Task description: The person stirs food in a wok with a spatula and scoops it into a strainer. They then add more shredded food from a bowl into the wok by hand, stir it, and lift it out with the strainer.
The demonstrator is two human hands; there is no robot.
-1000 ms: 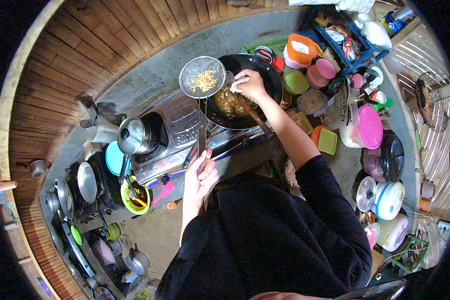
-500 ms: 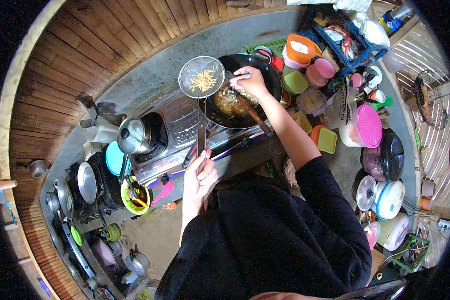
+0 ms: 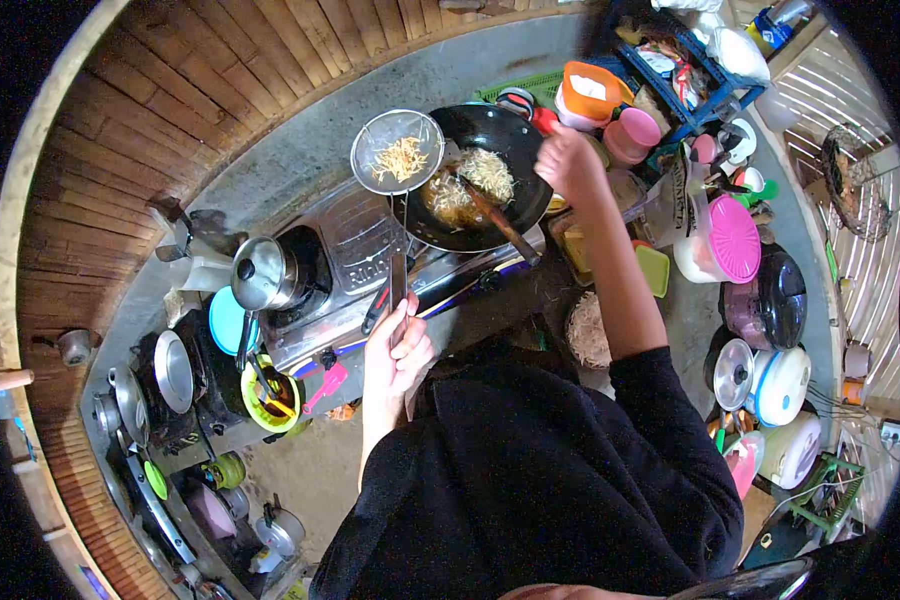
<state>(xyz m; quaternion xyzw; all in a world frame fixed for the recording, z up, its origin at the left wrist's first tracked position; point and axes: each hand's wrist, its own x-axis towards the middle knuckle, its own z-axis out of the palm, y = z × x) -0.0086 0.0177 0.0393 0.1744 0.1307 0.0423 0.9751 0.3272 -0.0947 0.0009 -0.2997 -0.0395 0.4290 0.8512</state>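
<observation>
My left hand (image 3: 400, 345) is wrapped round the handle of a wire strainer (image 3: 397, 152), whose mesh bowl holds golden fried strips. The strainer hangs at the left edge of a black wok (image 3: 530, 165). In the wok, pale shreds (image 3: 487, 174) lie in a heap above bubbling brown oil (image 3: 453, 208) with more shreds in it. A wooden-handled utensil (image 3: 505, 228) rests in the wok, its handle over the near rim, and no hand touches it. My right hand (image 3: 568, 160) is over the wok's right rim, fingers curled; anything in them is too small to tell.
A stove (image 3: 355, 240) stands under the wok, with a lidded pot (image 3: 262, 273) on its left. Plastic tubs (image 3: 630, 137) and a pink-lidded container (image 3: 734, 240) are at the right. A bowl of pale shreds (image 3: 590, 332) sits below my right forearm. A blue crate (image 3: 705, 105) is beyond.
My right hand has moved right from above the middle of the wok to its right rim. A heap of pale shreds now shows in the wok. My left hand still holds the strainer.
</observation>
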